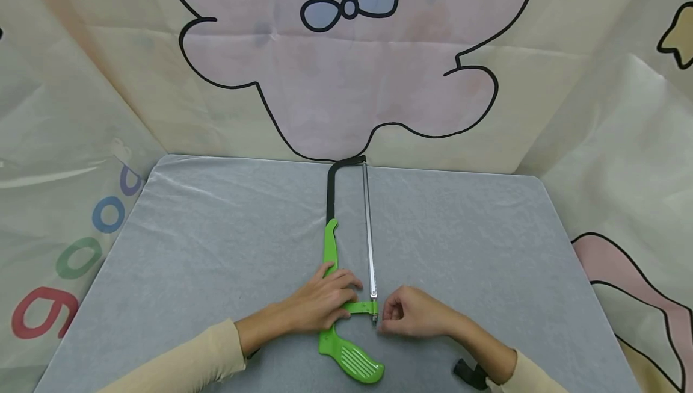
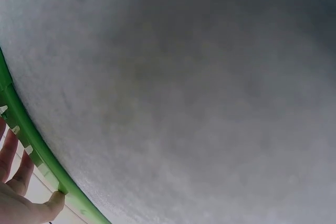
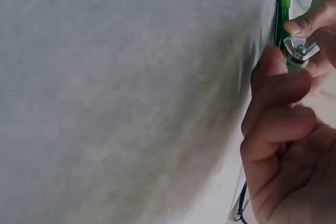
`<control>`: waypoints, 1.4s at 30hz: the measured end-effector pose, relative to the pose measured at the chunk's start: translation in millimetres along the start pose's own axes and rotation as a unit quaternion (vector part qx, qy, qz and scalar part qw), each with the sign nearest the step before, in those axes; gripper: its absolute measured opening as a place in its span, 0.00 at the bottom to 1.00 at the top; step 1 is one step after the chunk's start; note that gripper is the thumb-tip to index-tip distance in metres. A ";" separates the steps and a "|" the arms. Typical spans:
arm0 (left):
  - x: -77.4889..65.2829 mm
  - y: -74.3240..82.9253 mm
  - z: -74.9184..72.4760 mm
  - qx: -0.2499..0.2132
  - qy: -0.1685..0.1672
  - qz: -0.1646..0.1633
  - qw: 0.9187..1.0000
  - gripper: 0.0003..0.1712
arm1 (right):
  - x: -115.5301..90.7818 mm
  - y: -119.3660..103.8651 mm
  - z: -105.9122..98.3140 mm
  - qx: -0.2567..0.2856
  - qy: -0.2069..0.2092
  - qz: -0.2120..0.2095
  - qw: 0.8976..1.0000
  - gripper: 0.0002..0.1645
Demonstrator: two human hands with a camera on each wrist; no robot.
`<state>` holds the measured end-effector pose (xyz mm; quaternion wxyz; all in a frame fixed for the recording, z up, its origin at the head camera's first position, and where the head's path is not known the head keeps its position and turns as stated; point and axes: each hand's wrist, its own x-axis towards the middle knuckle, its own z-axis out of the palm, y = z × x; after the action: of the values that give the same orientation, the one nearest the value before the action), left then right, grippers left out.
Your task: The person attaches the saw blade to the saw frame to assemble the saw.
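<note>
A hacksaw (image 1: pixel 331 200) with a green handle lies on the grey cloth, its black frame end pointing away and its silver blade (image 1: pixel 369 224) on the right. My left hand (image 1: pixel 320 301) grips the green frame near the handle; in the left wrist view its thumb (image 2: pixel 54 201) presses one side while fingers lie along the other. My right hand (image 1: pixel 414 312) is just right of the blade's near end, fingers curled. In the right wrist view a silver wing nut (image 3: pixel 300 51) shows in full beside the curled fingers (image 3: pixel 273 124), with nothing seen in their grasp.
Grey cloth (image 1: pixel 216 218) covers the table. Printed sheets hang at the back (image 1: pixel 346 80) and both sides, and the saw's far end reaches the table's back edge. A black strap piece (image 1: pixel 470 375) sits beneath my right wrist.
</note>
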<state>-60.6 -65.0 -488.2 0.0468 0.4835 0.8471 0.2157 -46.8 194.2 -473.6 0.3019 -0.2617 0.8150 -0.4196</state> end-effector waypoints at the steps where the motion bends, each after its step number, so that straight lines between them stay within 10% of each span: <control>1: -0.2 0.1 0.1 -0.001 -0.001 -0.001 1.000 0.10 | 0.2 -1.5 0.1 -0.008 0.005 0.004 1.000 0.15; 10: -0.5 0.8 1.2 -0.006 -0.008 -0.006 1.000 0.09 | 4.3 -6.7 5.2 -0.023 0.036 0.023 0.999 0.24; 20: -0.8 0.9 1.7 0.000 -0.005 -0.006 1.000 0.10 | 4.4 -1.1 4.7 0.081 -0.010 -0.022 0.996 0.16; 30: 0.0 0.5 1.2 0.010 -0.004 -0.004 1.000 0.11 | 1.2 10.8 2.9 0.183 -0.049 0.014 0.982 0.12; 42: 0.6 -1.1 2.4 0.019 0.003 0.003 1.000 0.11 | 0.7 7.6 6.0 0.172 -0.028 0.057 0.983 0.09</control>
<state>-61.1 -64.2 -490.7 0.0346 0.4862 0.8496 0.2015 -44.3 194.5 -483.0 0.3887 -0.1707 0.7353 -0.5283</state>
